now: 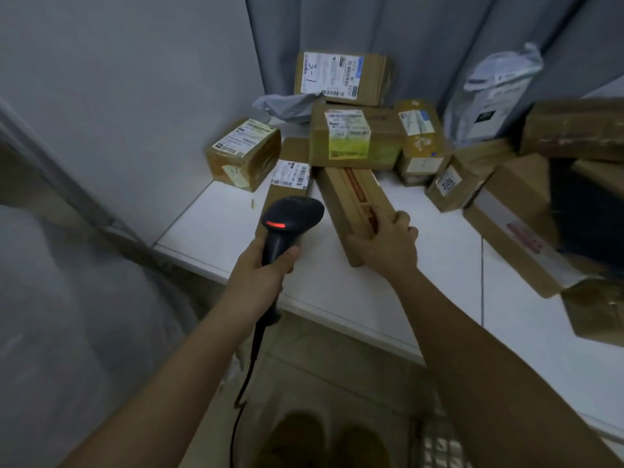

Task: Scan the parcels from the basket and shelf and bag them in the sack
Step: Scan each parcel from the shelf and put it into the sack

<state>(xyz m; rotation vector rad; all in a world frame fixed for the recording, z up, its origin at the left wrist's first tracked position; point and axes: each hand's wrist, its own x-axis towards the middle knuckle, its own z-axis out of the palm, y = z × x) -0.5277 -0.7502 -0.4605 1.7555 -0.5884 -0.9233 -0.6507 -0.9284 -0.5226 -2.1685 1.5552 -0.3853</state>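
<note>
I judge the long carton rigid and light; my right hand clamps its near end, while my left hand wraps the scanner handle.

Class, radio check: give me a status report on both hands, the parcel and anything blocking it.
Left hand grips barcode scanner. Right hand grips long cardboard parcel on white shelf. Parcel's far end tucked against stacked boxes.

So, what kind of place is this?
Probably a parcel sorting room: labelled brown cardboard boxes piled on a white shelf, and the left hand holds a black handheld barcode scanner.
</note>
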